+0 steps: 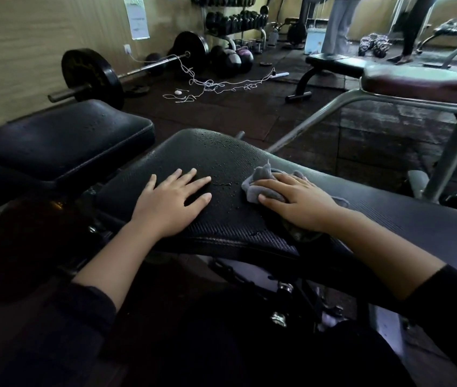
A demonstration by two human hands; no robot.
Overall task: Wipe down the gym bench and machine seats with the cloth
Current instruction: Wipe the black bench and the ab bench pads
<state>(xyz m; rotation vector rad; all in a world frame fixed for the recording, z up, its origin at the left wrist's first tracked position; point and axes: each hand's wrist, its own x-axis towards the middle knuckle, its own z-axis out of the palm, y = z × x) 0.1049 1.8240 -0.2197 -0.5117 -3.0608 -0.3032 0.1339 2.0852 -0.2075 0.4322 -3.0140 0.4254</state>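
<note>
1. One bench under the hands: firm, ribbed pad, beaded with water drops, likely slick where wet. One more wet pad sits to its left; two other benches stand farther off.
2. Two hands. The left hand lies flat and spread on the bench, empty. The right hand presses down, fingers loosely curled over the cloth.
3. One cloth: small, grey, soft, bunched on the bench; best palmed from above.
</note>
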